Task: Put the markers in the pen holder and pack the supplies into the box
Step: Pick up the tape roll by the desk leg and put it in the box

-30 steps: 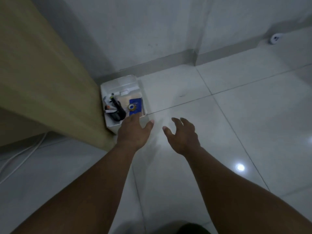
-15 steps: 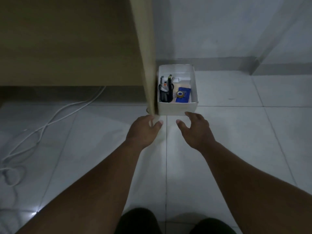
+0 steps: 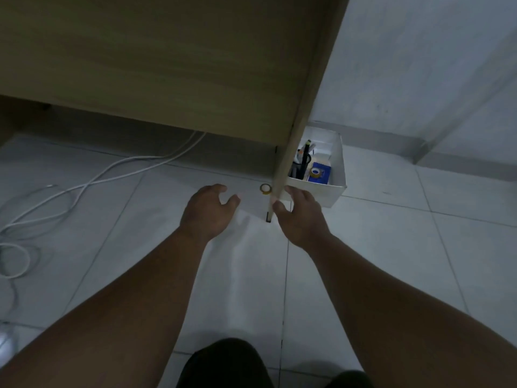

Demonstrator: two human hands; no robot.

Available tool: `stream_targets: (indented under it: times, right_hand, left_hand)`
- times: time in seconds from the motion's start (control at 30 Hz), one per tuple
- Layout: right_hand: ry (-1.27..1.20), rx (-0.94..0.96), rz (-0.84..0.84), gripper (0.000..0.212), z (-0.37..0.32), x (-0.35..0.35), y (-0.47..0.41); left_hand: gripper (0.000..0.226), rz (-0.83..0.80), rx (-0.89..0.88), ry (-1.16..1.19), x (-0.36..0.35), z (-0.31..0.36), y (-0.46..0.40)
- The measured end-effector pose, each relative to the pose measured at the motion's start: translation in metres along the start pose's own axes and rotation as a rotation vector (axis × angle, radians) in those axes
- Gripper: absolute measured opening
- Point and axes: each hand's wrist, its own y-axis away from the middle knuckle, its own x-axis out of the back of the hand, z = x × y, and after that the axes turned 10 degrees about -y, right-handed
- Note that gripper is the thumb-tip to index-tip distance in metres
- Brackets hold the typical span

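Tiled floor [image 3: 363, 261], box [image 3: 337, 175], markers [image 3: 303, 161] upright

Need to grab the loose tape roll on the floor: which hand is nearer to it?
Right. The right hand sits just below and right of the tape roll, past the desk panel; the left hand is farther left.

A tiled room: wooden desk [image 3: 167, 65], loose cables [image 3: 84, 186], plain wall [image 3: 419, 65].
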Motion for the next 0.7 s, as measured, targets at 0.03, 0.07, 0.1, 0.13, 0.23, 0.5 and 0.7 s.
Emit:
stream_targets:
  times: [0.03,0.07,0.1,0.13,0.23,0.5,0.7]
  right_hand:
    - [0.008,0.002,-0.002,0.062,-0.001,-0.003,-0.001]
    - [0.016,0.002,-0.005,0.063,0.0,-0.005,-0.002]
    - [0.025,0.003,-0.003,0.063,0.002,-0.008,-0.005]
    - [0.029,-0.005,-0.001,0.063,0.006,-0.011,-0.007]
    - [0.035,-0.047,0.01,0.065,0.03,-0.021,-0.02]
    - [0.073,-0.092,-0.005,0.068,0.117,-0.032,-0.068]
    - [0.029,-0.015,-0.065,0.07,0.144,-0.045,-0.092]
  left_hand:
    - [0.056,0.004,0.003,0.006,0.0,-0.003,-0.003]
    - [0.056,0.01,0.002,0.013,-0.001,-0.005,-0.006]
    - [0.055,0.014,-0.002,0.014,-0.004,-0.008,-0.009]
    - [0.054,0.016,-0.007,0.014,-0.008,-0.011,-0.013]
    - [0.053,0.0,-0.023,0.009,-0.033,-0.021,-0.027]
    - [0.043,-0.041,-0.044,0.016,-0.122,-0.028,-0.079]
    - [0.052,-0.146,-0.242,-0.264,-0.174,-0.004,-0.149]
